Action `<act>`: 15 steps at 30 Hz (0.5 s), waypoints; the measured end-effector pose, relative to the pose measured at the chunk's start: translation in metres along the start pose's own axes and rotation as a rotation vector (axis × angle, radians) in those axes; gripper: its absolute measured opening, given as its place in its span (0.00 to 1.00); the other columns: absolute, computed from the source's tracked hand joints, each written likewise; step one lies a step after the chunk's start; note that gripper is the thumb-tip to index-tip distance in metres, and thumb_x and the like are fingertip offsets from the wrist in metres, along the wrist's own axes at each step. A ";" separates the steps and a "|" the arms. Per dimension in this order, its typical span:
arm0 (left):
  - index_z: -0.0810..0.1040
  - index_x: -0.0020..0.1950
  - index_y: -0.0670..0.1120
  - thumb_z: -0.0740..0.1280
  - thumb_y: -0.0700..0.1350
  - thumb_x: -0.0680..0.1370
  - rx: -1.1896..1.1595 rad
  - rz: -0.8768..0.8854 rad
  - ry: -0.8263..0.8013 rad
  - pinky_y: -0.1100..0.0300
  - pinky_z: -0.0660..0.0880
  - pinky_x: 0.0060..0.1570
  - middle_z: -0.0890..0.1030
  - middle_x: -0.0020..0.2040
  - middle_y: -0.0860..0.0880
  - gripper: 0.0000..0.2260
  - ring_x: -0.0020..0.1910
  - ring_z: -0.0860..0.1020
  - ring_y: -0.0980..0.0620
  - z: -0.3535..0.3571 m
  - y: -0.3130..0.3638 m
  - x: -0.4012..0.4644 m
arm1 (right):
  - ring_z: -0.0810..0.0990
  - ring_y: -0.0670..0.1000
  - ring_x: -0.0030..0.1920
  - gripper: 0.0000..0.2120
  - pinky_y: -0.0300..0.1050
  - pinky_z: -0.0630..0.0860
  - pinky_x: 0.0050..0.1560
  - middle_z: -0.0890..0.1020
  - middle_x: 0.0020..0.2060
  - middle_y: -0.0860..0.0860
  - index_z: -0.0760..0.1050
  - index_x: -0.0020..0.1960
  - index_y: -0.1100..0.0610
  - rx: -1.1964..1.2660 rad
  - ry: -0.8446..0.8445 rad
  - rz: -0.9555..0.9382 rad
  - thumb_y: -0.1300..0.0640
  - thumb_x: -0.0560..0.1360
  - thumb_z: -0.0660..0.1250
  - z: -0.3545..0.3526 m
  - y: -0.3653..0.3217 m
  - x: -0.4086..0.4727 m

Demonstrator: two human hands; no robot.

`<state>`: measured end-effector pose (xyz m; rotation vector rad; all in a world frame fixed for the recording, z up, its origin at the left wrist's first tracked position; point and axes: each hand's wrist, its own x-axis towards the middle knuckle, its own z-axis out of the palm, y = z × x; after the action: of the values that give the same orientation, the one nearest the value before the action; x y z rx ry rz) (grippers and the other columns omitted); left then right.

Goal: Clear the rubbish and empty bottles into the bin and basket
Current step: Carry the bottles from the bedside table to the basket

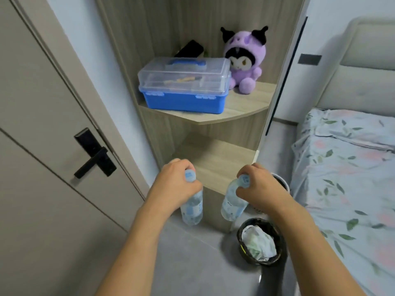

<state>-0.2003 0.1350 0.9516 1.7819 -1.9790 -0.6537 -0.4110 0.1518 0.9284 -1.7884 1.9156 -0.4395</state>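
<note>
We are gripping a clear plastic water bottle (192, 208) in our left hand (177, 180), fingers curling round its neck just under the pale blue cap, so the ribbed, blue-labelled body is hanging below the fist, above the smooth grey floor. Left of that grip, a flat beige door (42, 124) is carrying a black lever handle (94, 155). Above and beyond our two fists, a pale wood-grain corner shelf (241, 107) is holding a blue toolbox (183, 88) with a see-through lid, small tools showing dimly inside it, and a fuzzy purple plush toy (245, 58) sitting just beside it.

Our right hand (259, 184) is clutching a second clear bottle (232, 204) the same way, at the neck below its blue cap, the body tilting down and to the left. Below this grip, a round black-lined bin (261, 240) is standing on the floor, with crumpled white plastic lying in it. Just behind the right fist, a white-rimmed round container (282, 180) is peeking out, its contents hidden. Right of it, a floral quilt (346, 167) is covering a bed.
</note>
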 end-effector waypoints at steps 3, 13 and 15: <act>0.76 0.41 0.51 0.69 0.47 0.67 0.012 0.093 -0.064 0.61 0.71 0.37 0.74 0.44 0.54 0.05 0.43 0.74 0.54 0.032 0.039 0.042 | 0.75 0.52 0.46 0.14 0.43 0.73 0.44 0.70 0.50 0.48 0.73 0.55 0.53 0.030 0.061 0.096 0.58 0.69 0.67 -0.026 0.047 0.014; 0.78 0.54 0.50 0.68 0.46 0.73 -0.007 0.359 -0.191 0.59 0.73 0.50 0.75 0.53 0.54 0.10 0.50 0.74 0.54 0.156 0.142 0.173 | 0.71 0.50 0.46 0.16 0.39 0.66 0.45 0.68 0.48 0.49 0.73 0.57 0.55 0.065 0.163 0.337 0.56 0.71 0.68 -0.081 0.200 0.080; 0.77 0.55 0.50 0.68 0.46 0.74 -0.008 0.380 -0.218 0.62 0.70 0.46 0.74 0.54 0.55 0.10 0.49 0.74 0.54 0.189 0.152 0.205 | 0.70 0.50 0.46 0.16 0.39 0.66 0.45 0.68 0.49 0.49 0.73 0.58 0.55 0.071 0.164 0.400 0.56 0.71 0.68 -0.081 0.233 0.100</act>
<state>-0.4551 -0.0423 0.8840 1.3176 -2.3693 -0.7473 -0.6535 0.0677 0.8582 -1.3121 2.2722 -0.5135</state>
